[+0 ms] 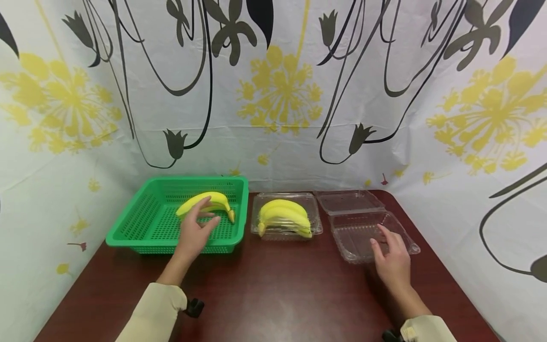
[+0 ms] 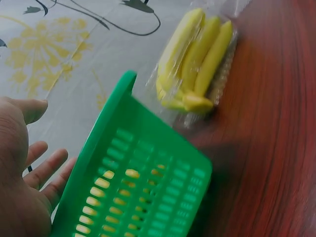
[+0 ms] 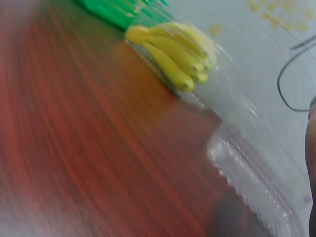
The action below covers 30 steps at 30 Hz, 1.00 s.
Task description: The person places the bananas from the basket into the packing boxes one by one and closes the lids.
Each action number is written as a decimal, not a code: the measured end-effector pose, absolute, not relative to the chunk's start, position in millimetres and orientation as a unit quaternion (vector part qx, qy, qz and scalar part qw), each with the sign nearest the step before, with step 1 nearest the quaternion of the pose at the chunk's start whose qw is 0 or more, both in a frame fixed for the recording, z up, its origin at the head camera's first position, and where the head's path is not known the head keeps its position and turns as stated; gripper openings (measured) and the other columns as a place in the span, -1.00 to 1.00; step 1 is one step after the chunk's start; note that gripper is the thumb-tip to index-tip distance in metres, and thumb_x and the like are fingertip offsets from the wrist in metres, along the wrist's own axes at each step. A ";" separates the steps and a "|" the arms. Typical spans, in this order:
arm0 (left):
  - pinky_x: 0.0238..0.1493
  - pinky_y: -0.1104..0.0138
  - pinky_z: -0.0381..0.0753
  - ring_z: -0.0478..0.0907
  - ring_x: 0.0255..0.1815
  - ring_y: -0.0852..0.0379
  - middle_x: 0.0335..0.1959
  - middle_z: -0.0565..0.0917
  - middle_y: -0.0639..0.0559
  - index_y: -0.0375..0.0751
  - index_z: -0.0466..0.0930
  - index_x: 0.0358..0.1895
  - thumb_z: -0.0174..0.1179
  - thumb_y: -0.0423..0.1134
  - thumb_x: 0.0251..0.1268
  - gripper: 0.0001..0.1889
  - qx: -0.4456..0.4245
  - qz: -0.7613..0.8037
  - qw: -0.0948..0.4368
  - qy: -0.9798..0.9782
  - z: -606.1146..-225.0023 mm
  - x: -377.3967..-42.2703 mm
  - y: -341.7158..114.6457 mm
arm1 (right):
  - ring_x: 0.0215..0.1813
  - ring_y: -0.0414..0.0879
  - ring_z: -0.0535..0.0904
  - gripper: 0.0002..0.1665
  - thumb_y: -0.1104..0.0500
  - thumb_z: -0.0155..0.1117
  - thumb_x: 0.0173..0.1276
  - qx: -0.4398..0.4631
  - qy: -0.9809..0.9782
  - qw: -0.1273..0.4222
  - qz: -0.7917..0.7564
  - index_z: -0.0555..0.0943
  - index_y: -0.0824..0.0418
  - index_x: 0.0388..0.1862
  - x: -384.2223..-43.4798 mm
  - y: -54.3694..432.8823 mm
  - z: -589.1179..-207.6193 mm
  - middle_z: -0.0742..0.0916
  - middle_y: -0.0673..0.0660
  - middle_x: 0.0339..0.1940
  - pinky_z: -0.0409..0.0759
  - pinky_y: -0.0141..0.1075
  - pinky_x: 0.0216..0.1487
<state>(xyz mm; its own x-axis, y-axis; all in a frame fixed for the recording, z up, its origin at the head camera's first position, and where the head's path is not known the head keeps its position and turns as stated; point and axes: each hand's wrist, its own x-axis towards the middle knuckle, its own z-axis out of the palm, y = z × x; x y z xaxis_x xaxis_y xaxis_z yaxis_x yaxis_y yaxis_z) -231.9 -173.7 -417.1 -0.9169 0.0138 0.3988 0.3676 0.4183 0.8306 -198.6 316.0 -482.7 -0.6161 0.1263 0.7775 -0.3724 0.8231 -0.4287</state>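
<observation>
My left hand (image 1: 194, 237) hovers over the green plastic basket (image 1: 141, 243), its fingers spread loosely beside a bunch of bananas (image 1: 219, 199). In the left wrist view the hand's fingers show behind the basket's slotted wall (image 2: 148, 126), clear of the fruit. My right hand (image 1: 393, 261) hangs with relaxed fingers over the clear plastic clamshell box (image 1: 348, 237), whose lid (image 1: 350, 202) is folded back toward the wall. Only a sliver of this hand shows in the right wrist view, at the right edge, beside the clamshell's ridged rim (image 3: 237, 185). Neither hand holds anything.
Between basket and open box stands a closed clear clamshell (image 1: 316, 221) with a bunch of bananas (image 1: 282, 209) inside. All of it sits along the back of a dark red wooden table (image 1: 282, 289). A flower-patterned cloth (image 1: 273, 156) hangs behind.
</observation>
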 end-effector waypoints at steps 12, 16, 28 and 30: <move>-0.09 -0.04 0.58 0.48 0.10 -0.21 0.28 0.37 -0.27 -0.18 0.30 0.42 0.29 -0.26 0.31 -0.37 -0.124 -0.461 0.173 -0.861 -415.1 -243.6 -198.7 | -0.08 0.37 0.41 -0.45 0.40 0.39 0.10 0.035 -0.847 0.451 0.279 0.55 0.41 0.13 -199.6 352.5 -484.0 0.58 0.45 -0.15 0.28 0.12 -0.08; -0.09 -0.05 0.59 0.46 0.12 -0.26 0.27 0.36 -0.27 -0.19 0.33 0.40 0.28 -0.24 0.32 -0.40 -0.107 -0.441 0.168 -0.875 -416.0 -252.3 -204.7 | 0.00 0.43 0.39 -0.41 0.39 0.42 0.08 0.014 -0.852 0.447 0.273 0.53 0.43 0.15 -200.1 361.0 -486.5 0.57 0.49 -0.07 0.25 0.19 0.00; 0.06 -0.18 0.40 0.28 0.25 -0.34 0.35 0.23 -0.33 -0.29 0.39 0.33 0.27 -0.17 0.33 -0.44 -0.078 -0.407 0.125 -0.901 -414.7 -275.0 -216.7 | 0.11 0.46 0.32 -0.38 0.35 0.44 0.08 -0.063 -0.859 0.424 0.280 0.50 0.41 0.17 -196.7 369.4 -494.6 0.52 0.49 0.07 0.19 0.28 0.05; 0.10 -0.21 0.34 0.25 0.26 -0.37 0.34 0.24 -0.37 -0.33 0.40 0.32 0.28 -0.18 0.32 -0.44 -0.084 -0.392 0.123 -0.908 -414.3 -278.6 -221.7 | 0.12 0.45 0.32 -0.37 0.35 0.45 0.08 -0.068 -0.858 0.421 0.285 0.50 0.42 0.17 -197.4 369.7 -496.4 0.51 0.49 0.06 0.19 0.26 0.07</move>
